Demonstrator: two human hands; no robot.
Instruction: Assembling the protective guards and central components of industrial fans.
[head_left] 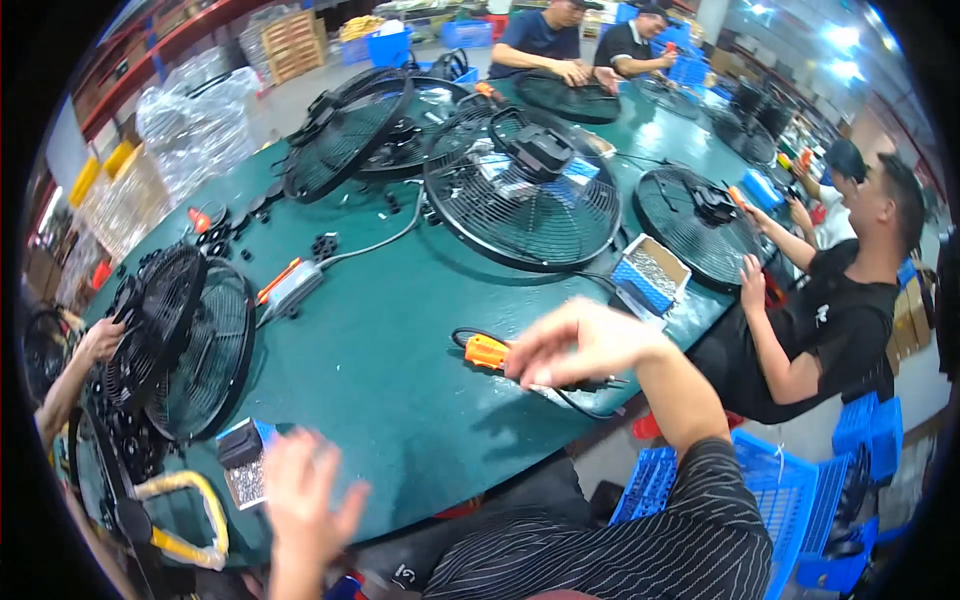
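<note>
My right hand [590, 345] is held over the near middle of the green table [390, 370], its fingers loosely curved and apart. Beneath and beside its fingertips lies an orange and black electric screwdriver [487, 351] with a black cord. The hand partly covers this tool, and I see no grip on it. My left hand [308, 500] is raised at the table's near edge with spread fingers, slightly blurred and holding nothing. Just beside it stands a small box of screws [247, 480] with a dark block resting on its top.
Black fan guards [525, 195] stand and lie across the table. Another screw box [652, 272] sits right of centre. A second screwdriver [285, 285] lies at left, near a yellow-wrapped frame [195, 505]. Several co-workers sit around. Blue crates [770, 490] stand at my right.
</note>
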